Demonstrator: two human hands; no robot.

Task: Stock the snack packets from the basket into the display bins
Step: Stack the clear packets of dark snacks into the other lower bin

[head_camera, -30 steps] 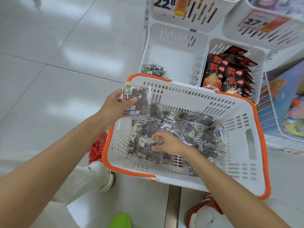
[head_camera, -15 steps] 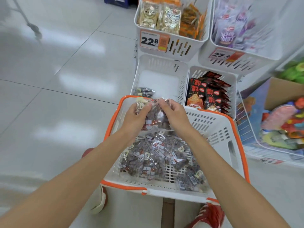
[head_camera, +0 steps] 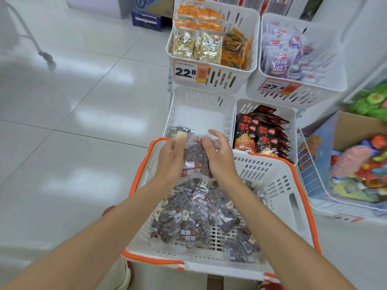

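Both hands hold one clear packet (head_camera: 195, 158) of dark snacks upright above the far rim of the basket (head_camera: 278, 185). The left hand (head_camera: 170, 160) pinches the packet's top left corner at its pale label, fingers closed on the film; the right hand (head_camera: 218, 155) closes on the top right edge, its palm against the packet's side, so the packet hangs between the two palms with its dark contents below the fingertips. Just beyond the basket stands the near-left bin (head_camera: 201, 114), almost bare, with one packet (head_camera: 181, 130) of the same kind lying at its near edge, just behind the left thumb. Right of that bin, a bin holds black-and-red packs (head_camera: 259, 132). The basket's floor is covered with more loose packets (head_camera: 194, 212). Compared with half a second ago, the hands and held packet sit at much the same spot over the basket's far rim, both still clamped on it; the view has tilted up, so the two upper bins with price tags (head_camera: 189, 72) show more fully.
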